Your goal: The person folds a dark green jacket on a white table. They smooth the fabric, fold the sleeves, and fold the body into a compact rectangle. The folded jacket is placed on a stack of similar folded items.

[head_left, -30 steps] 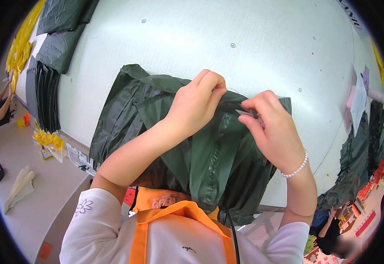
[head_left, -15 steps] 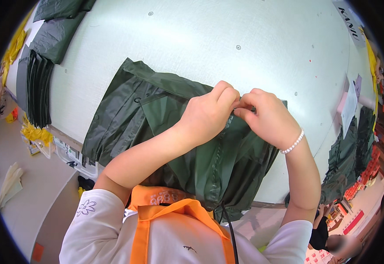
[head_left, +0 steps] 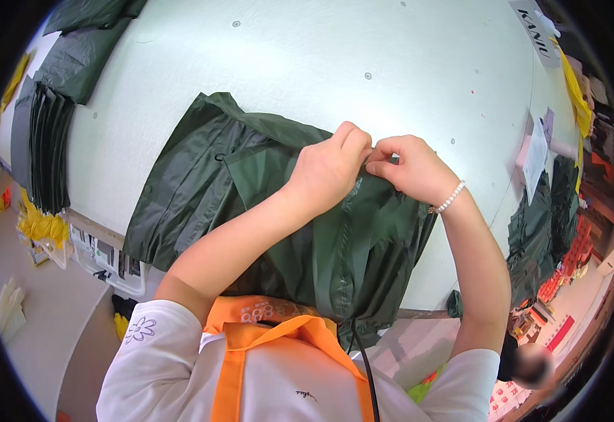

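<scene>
The dark green fabric (head_left: 177, 186), judged light, soft, slippery and best held at its far hem (head_left: 279, 128), was spread on the bench (head_left: 307, 56), the hem pinched by the left hand (head_left: 331, 165), while the grasp of the curled right hand (head_left: 414, 169) could not be discerned.

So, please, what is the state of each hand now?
Left hand: closed, pinching dark green fabric.
Right hand: curled at the fabric's edge; grip cannot be told.
</scene>
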Motion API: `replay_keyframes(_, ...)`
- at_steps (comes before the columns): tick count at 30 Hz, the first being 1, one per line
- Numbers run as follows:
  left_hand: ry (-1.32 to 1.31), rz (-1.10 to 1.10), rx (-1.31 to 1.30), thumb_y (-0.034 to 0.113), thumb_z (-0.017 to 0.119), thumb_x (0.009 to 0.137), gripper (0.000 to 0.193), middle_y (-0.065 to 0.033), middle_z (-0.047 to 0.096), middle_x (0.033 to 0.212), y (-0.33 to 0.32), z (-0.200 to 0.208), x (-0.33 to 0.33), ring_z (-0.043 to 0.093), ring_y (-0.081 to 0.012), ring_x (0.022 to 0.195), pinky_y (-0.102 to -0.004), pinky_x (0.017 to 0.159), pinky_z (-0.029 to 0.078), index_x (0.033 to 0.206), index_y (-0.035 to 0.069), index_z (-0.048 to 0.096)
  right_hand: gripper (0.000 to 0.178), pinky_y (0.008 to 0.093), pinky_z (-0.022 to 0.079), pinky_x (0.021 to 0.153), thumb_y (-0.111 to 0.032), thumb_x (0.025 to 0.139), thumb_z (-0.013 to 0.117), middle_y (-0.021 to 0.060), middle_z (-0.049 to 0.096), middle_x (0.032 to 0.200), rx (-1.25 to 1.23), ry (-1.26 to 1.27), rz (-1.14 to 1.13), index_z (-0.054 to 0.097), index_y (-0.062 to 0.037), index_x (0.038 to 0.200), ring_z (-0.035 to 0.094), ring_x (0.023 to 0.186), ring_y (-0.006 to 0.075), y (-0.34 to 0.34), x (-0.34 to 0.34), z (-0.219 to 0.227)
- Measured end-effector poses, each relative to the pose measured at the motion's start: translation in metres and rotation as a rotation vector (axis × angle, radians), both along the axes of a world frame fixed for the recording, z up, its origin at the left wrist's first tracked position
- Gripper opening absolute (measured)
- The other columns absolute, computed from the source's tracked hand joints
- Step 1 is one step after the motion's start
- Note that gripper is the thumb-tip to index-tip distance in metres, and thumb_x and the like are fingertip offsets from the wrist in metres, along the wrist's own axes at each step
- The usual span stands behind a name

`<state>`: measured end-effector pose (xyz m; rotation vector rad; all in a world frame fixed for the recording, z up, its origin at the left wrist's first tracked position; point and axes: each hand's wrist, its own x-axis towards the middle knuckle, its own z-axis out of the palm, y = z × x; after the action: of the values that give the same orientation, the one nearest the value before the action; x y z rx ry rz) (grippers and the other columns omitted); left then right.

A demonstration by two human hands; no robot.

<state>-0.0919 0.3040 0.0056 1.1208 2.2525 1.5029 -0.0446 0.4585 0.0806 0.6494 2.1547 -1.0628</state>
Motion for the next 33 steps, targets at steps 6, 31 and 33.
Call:
replay_keyframes(6, -0.023, 0.029, 0.175, -0.002, 0.06, 0.083, 0.012, -0.0104, 0.055, 0.083, -0.029, 0.03, -0.015, 0.059, -0.0253, 0.069, -0.0319, 0.059, 0.048, 0.089, 0.004, 0.052, 0.024, 0.0283, 0.049, 0.066, -0.021, 0.083, 0.069, 0.0057, 0.066, 0.093, 0.109, 0.268, -0.298, 0.067, -0.0039, 0.099, 0.056, 0.066, 0.0154, 0.003, 0.032, -0.009)
replay_keyframes(31, -0.986, 0.246, -0.13, 0.007, 0.06, 0.09, 0.032, -0.0107, 0.065, 0.104, -0.153, -0.007, 0.162, 0.065, -0.0149, 0.086, -0.0265, 0.072, 0.054, 0.117, -0.003, 0.046, 0.023, 0.0219, 0.022, 0.037, -0.019, 0.085, 0.071, -0.0067, 0.038, 0.055, -0.494, 0.587, -1.454, 0.051, -0.0107, 0.078, 0.031, 0.041, 0.0043, -0.071, 0.208, -0.096)
replay_keyframes(33, -1.108, 0.387, 0.03, 0.007, 0.056, 0.092, 0.029, -0.0099, 0.065, 0.104, -0.16, -0.002, 0.16, 0.065, -0.0153, 0.085, -0.0274, 0.07, 0.055, 0.117, -0.002, 0.047, 0.024, 0.023, 0.021, 0.036, -0.022, 0.084, 0.071, -0.0067, 0.041, 0.056, -0.169, 0.613, -1.404, 0.051, -0.0106, 0.075, 0.031, 0.04, 0.0033, -0.047, 0.224, -0.082)
